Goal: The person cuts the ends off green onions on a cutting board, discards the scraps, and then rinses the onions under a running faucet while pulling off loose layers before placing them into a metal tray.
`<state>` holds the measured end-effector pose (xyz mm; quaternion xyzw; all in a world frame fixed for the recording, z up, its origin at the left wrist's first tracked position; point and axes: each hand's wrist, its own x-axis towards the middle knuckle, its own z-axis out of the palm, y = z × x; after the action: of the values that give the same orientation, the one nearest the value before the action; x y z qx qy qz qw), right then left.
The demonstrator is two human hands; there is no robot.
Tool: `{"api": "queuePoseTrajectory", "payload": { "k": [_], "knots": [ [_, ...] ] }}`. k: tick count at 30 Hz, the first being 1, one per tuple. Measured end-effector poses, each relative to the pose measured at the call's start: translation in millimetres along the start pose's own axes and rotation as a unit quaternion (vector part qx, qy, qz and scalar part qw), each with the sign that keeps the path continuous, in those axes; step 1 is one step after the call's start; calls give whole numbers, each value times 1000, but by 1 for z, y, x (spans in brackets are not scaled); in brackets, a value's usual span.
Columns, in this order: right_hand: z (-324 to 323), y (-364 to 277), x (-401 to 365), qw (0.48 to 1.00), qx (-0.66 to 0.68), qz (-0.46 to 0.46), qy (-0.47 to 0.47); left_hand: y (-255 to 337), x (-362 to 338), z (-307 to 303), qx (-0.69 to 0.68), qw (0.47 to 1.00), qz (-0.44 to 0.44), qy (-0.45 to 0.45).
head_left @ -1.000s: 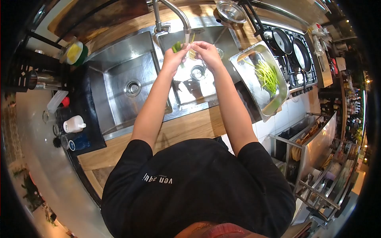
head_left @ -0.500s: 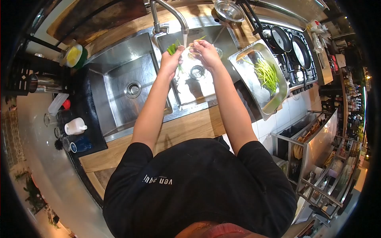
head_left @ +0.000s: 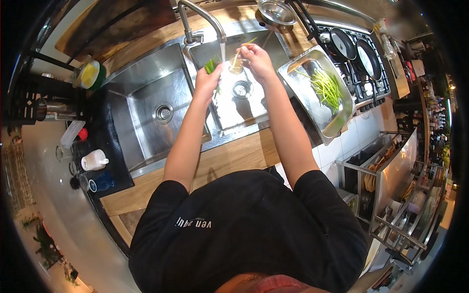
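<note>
Centrally, both hands are raised over the right basin (head_left: 234, 116) of a double steel sink, on either side of the stream of water (head_left: 223, 52) falling from the curved tap (head_left: 210, 18); the left hand (head_left: 206, 84) is closed around a green bunch (head_left: 210, 66), whose short ends project above the fingers; the right hand (head_left: 259, 59) is partly curled, its fingertips pinching a thin strand (head_left: 251, 41) that slants up and outward past them. Below the right hand's fingers lies a small, yellowish, translucent patch, too unclear to identify; the drain (head_left: 242, 89) is visible lower in the same basin.

To the right of the sink, a rectangular steel tray (head_left: 297, 80) sits at a slant; a loose pile of slender green stalks (head_left: 326, 91) lies within it, well apart from both hands. Beyond the tray stands a hob (head_left: 359, 90) bearing two dark pans, the near pan (head_left: 343, 45) beside the far pan (head_left: 368, 59); a round steel bowl (head_left: 277, 12) rests on the wooden counter behind the sink. To the left, the left basin (head_left: 146, 100) shows its own drain; a white mug (head_left: 94, 160) stands near a blue cup (head_left: 101, 181).
</note>
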<state>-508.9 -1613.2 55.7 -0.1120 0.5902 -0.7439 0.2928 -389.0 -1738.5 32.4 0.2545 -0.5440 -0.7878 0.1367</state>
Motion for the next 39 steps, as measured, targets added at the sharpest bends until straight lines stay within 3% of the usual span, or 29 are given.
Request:
{"api": "queuePoseTrajectory", "payload": {
  "k": [4, 8, 18, 23, 29, 32, 34, 37, 39],
  "knots": [
    [17, 6, 0, 996, -90, -2, -28, 15, 4, 11, 30, 999, 14, -20],
    [20, 3, -3, 998, -51, -7, -32, 15, 9, 15, 60, 996, 60, -8],
    [6, 4, -1, 1000, 3, -6, 28, 15, 3, 16, 17, 1000, 7, 20],
    [18, 6, -5, 998, -50, -29, 10, 6, 12, 16, 15, 999, 48, -1],
    [16, 12, -6, 995, -81, -24, 51, 13, 5, 19, 74, 994, 52, 54],
    [15, 14, -6, 995, -70, -3, 67, 9, 6, 19, 56, 995, 34, 79],
    [17, 12, -9, 996, -44, 13, 80, 5, 6, 18, -119, 991, 34, 43],
    [15, 10, -11, 998, -22, -9, 53, 5, 4, 18, -73, 997, -6, 32],
    [16, 10, -12, 995, -90, -30, 17, 6, 7, 17, -84, 996, -19, 6]
  ]
}}
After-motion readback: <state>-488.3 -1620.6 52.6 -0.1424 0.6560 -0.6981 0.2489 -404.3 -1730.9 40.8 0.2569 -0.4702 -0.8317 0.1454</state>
